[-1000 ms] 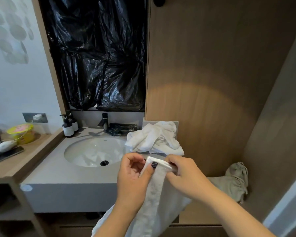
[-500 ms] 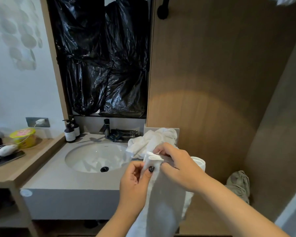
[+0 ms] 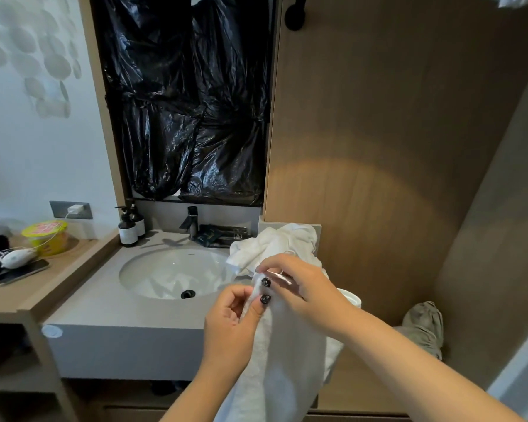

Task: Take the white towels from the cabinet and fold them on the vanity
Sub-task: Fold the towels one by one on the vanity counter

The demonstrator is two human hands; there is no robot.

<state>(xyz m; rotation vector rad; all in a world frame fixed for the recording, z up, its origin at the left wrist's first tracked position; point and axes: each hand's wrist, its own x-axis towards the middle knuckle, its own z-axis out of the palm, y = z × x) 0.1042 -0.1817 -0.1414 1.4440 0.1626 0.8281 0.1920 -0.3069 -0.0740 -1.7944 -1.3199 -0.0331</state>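
A white towel hangs down in front of the grey vanity, held at its top edge by both hands. My left hand pinches the upper corner between thumb and fingers. My right hand grips the same edge just to the right, its fingers curled over the cloth. Behind my hands, a crumpled pile of white towels lies on the vanity's right rear corner, beside the wooden cabinet panel.
An oval sink with a dark tap fills the vanity's middle. Two pump bottles stand at the back left. A wooden side shelf holds a yellow cup, a phone and cables. A beige cloth lies lower right.
My hands have moved closer together along the towel's top edge and shifted slightly up and right toward the pile. The towel now hangs narrower below them.
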